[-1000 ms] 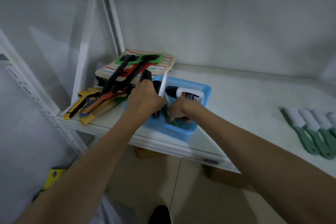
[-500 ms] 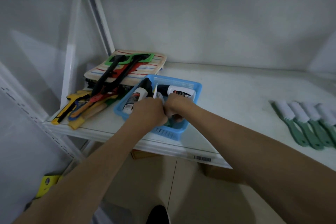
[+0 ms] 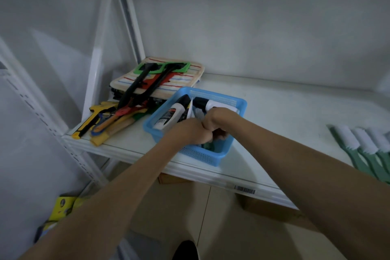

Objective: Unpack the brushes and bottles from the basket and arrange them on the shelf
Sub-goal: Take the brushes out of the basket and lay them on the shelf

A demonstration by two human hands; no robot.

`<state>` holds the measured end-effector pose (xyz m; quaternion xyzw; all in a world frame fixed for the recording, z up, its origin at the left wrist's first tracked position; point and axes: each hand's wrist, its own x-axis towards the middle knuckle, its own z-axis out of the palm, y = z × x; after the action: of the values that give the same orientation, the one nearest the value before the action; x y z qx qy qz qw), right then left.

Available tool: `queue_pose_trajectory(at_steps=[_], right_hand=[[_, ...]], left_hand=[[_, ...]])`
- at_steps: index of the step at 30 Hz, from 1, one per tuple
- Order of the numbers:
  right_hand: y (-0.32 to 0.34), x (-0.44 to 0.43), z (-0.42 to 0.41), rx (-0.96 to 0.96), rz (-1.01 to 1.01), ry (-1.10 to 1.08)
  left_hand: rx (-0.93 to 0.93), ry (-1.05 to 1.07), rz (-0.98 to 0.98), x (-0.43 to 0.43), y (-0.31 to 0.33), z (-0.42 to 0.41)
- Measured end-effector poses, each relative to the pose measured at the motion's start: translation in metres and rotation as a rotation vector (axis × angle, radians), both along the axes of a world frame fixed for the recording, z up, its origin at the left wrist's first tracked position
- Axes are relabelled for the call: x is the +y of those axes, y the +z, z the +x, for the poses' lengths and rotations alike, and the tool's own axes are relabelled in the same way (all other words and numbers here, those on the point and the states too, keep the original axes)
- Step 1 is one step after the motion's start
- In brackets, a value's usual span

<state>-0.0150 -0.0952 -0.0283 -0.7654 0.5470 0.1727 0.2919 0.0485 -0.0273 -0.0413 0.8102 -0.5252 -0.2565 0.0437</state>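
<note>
A blue basket (image 3: 195, 155) stands at the front edge of the white shelf (image 3: 285, 116). Two white bottles with black caps lie in it, one along the left side (image 3: 168, 115) and one at the back (image 3: 214, 104). A white-bristled brush (image 3: 198, 112) stands on edge between them. My left hand (image 3: 188, 134) is a fist inside the basket, closed on that brush's thin white edge. My right hand (image 3: 218, 121) touches it, fingers curled down over green handles (image 3: 209, 146); what it grips is hidden. Several green-handled brushes (image 3: 358, 145) lie in a row at the right.
A striped cloth pad (image 3: 190, 78) with black, green and red tools lies at the back left, and yellow and orange tools (image 3: 101, 122) lie in front of it. White shelf posts (image 3: 95, 65) rise at the left. Cardboard boxes (image 3: 268, 209) sit below.
My left hand has dropped from above the basket down into it, and the black-capped bottle it covered now lies along the basket's left side. The right hand stays in the basket.
</note>
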Motion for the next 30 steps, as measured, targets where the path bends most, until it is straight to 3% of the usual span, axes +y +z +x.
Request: queue_pose_trajectory(at_steps=[9,17,24,30], right_hand=[[-0.002,-0.014,-0.002,-0.07,0.247,-0.091],[-0.008,-0.008,0.0,-0.063,0.235,-0.002],[-0.009,-0.007,0.0,-0.1,0.253,-0.066],[0.018,0.012,-0.009,-0.343,0.431,-0.196]], left_hand=[[0.31,0.071,0.104,0.005,0.011,0.001],[0.692,0.379,-0.151,0.011,0.022,0.018],[0.769,0.493,-0.082,0.008,0.024,0.016],[0.8,0.438,-0.13,0.017,0.034,0.022]])
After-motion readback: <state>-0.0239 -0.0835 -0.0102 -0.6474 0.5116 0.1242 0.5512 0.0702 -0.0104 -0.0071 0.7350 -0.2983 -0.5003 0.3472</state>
